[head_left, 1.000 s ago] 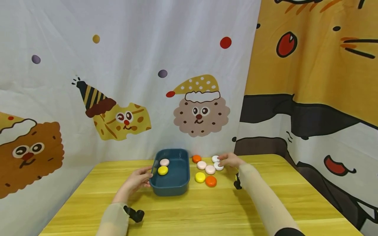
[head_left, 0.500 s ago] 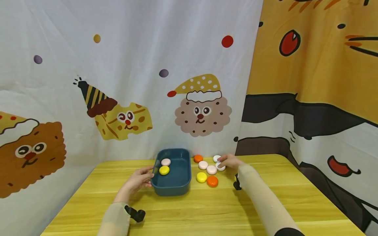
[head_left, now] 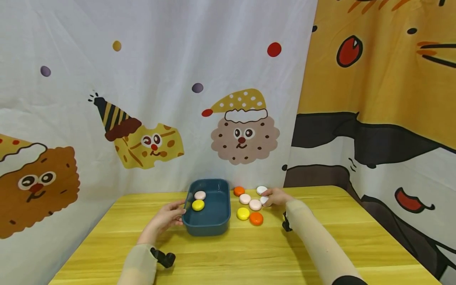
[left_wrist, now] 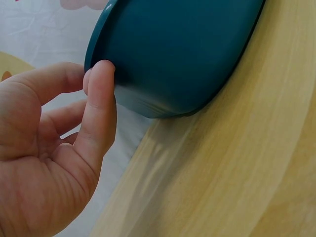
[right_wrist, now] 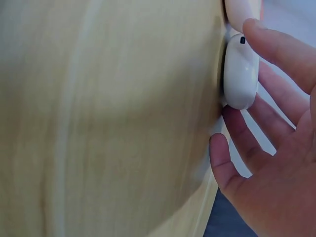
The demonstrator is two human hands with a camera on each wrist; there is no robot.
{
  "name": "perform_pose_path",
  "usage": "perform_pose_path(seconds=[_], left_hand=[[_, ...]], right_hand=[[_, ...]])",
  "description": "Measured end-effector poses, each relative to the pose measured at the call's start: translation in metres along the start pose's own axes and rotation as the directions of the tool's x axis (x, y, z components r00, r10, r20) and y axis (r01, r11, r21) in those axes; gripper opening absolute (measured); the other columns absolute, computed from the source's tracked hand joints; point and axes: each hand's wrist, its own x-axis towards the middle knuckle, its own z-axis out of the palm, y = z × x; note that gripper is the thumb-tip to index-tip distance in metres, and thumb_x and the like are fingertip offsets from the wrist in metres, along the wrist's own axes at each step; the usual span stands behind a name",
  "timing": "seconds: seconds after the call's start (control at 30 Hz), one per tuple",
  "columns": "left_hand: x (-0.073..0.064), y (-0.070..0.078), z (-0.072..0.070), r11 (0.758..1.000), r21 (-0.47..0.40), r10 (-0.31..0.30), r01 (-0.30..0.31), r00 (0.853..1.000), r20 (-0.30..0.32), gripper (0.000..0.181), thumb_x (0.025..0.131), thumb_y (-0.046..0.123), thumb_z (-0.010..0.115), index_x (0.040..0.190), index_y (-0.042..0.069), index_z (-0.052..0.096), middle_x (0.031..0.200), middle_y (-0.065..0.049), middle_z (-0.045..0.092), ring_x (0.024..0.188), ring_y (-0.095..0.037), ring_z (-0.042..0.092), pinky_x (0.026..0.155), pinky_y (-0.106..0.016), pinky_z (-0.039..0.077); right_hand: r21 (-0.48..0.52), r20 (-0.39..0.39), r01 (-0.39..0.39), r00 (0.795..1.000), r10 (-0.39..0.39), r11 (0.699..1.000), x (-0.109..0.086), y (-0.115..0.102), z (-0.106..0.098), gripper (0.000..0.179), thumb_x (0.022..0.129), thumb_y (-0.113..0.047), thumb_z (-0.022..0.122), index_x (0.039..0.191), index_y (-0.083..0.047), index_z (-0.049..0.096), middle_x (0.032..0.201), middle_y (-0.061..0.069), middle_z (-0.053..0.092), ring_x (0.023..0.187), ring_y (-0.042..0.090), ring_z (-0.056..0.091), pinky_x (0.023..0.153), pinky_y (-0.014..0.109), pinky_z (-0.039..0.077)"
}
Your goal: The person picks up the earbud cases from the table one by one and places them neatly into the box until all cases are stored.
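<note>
My left hand (head_left: 164, 218) pinches the left rim of a deep blue rectangular container (head_left: 206, 230); the left wrist view shows thumb and fingers at its edge. Inside sit a pale pink disc (head_left: 200, 195) and a yellow disc (head_left: 198, 205). My right hand (head_left: 279, 196) has its thumb and fingers at opposite edges of a white rounded disc (right_wrist: 240, 74) with a small dark mark on its side. From the head, fingers partly cover that disc. Another white disc (head_left: 261, 190) lies just behind it, and a pale pink disc (head_left: 255, 204) lies beside it on the left.
Around these on the wooden table (head_left: 213, 261) lie two orange discs, the nearer orange disc (head_left: 256, 218) beside a yellow disc (head_left: 243, 213), plus another pink disc (head_left: 244, 198). A printed curtain (head_left: 160, 79) hangs right behind the table's far edge.
My right fingers have closed in lower and farther over the nearer white disc, covering more of it. The left hand and the container stay as they were. The head view shifted slightly early on.
</note>
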Motion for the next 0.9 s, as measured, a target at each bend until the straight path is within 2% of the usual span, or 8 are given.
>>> perform_pose_path(seconds=[0.1, 0.2, 0.3, 0.43, 0.53, 0.67, 0.73, 0.9], left_hand=[[0.0, 0.0, 0.001, 1.0, -0.001, -0.003, 0.003, 1.0, 0.003, 0.057, 0.097, 0.004, 0.051, 0.148, -0.007, 0.029, 0.106, -0.022, 0.05, 0.062, -0.01, 0.057, 0.06, -0.023, 0.056], [0.001, 0.001, 0.001, 1.0, -0.009, -0.009, 0.009, 1.0, 0.005, 0.057, 0.097, 0.004, 0.051, 0.148, -0.007, 0.028, 0.105, -0.021, 0.049, 0.063, -0.01, 0.057, 0.06, -0.023, 0.056], [0.001, 0.002, 0.001, 1.0, -0.011, -0.009, 0.009, 1.0, 0.007, 0.057, 0.097, 0.004, 0.052, 0.149, -0.006, 0.028, 0.105, -0.021, 0.049, 0.063, -0.01, 0.057, 0.06, -0.023, 0.056], [0.002, 0.002, 0.002, 1.0, -0.005, -0.008, 0.008, 1.0, 0.018, 0.058, 0.097, 0.005, 0.051, 0.149, -0.007, 0.027, 0.107, -0.023, 0.05, 0.063, -0.011, 0.057, 0.061, -0.023, 0.056], [0.002, 0.001, 0.002, 1.0, -0.001, -0.012, 0.012, 1.0, 0.011, 0.057, 0.097, 0.004, 0.052, 0.148, -0.006, 0.029, 0.106, -0.022, 0.05, 0.063, -0.011, 0.057, 0.061, -0.023, 0.056], [0.001, 0.001, 0.001, 1.0, 0.002, -0.01, 0.01, 1.0, -0.001, 0.057, 0.096, 0.004, 0.052, 0.148, -0.007, 0.03, 0.105, -0.022, 0.05, 0.063, -0.011, 0.057, 0.06, -0.024, 0.056], [0.001, 0.002, 0.001, 1.0, 0.001, -0.008, 0.008, 1.0, -0.001, 0.058, 0.096, 0.004, 0.053, 0.148, -0.007, 0.029, 0.106, -0.023, 0.05, 0.063, -0.012, 0.057, 0.06, -0.024, 0.056], [-0.001, 0.003, 0.002, 1.0, 0.013, -0.011, 0.011, 1.0, -0.009, 0.058, 0.096, 0.005, 0.054, 0.148, -0.007, 0.03, 0.105, -0.023, 0.051, 0.063, -0.012, 0.057, 0.061, -0.025, 0.056]], right_hand=[[-0.024, -0.012, -0.014, 1.0, 0.013, 1.0, 0.012, 0.015, 0.002, 0.053, 0.073, -0.002, 0.078, 0.123, 0.005, 0.063, 0.126, 0.021, 0.056, 0.103, 0.028, 0.05, 0.087, 0.035, 0.045], [0.001, -0.021, -0.011, 1.0, 0.011, 1.0, 0.015, 0.019, 0.001, 0.051, 0.069, -0.003, 0.081, 0.118, 0.001, 0.067, 0.124, 0.019, 0.058, 0.099, 0.027, 0.052, 0.078, 0.032, 0.05], [0.018, -0.014, 0.054, 0.998, -0.054, 0.998, 0.015, 0.026, -0.001, 0.047, 0.068, -0.007, 0.084, 0.113, -0.003, 0.071, 0.118, 0.018, 0.061, 0.093, 0.026, 0.053, 0.069, 0.029, 0.05], [0.013, -0.024, 0.072, 0.997, -0.072, 0.997, 0.012, 0.027, -0.005, 0.047, 0.068, -0.008, 0.083, 0.113, -0.003, 0.071, 0.118, 0.018, 0.062, 0.097, 0.027, 0.053, 0.079, 0.034, 0.049], [0.015, -0.056, 0.012, 0.998, -0.011, 1.0, 0.009, 0.021, -0.009, 0.048, 0.07, -0.006, 0.081, 0.116, -0.001, 0.069, 0.122, 0.019, 0.061, 0.107, 0.03, 0.053, 0.093, 0.043, 0.045], [0.009, -0.093, -0.027, 0.995, 0.027, 1.0, 0.009, 0.015, -0.016, 0.048, 0.073, -0.007, 0.079, 0.12, -0.002, 0.068, 0.124, 0.018, 0.061, 0.112, 0.031, 0.052, 0.097, 0.047, 0.042], [0.001, -0.101, -0.021, 0.995, 0.021, 1.0, 0.009, 0.013, -0.019, 0.048, 0.074, -0.009, 0.079, 0.12, -0.003, 0.068, 0.124, 0.017, 0.061, 0.112, 0.032, 0.052, 0.098, 0.047, 0.042], [-0.06, -0.081, 0.065, 0.994, -0.07, 0.996, 0.008, 0.009, -0.027, 0.047, 0.075, -0.016, 0.079, 0.119, -0.003, 0.069, 0.12, 0.017, 0.064, 0.111, 0.032, 0.055, 0.095, 0.045, 0.044]])
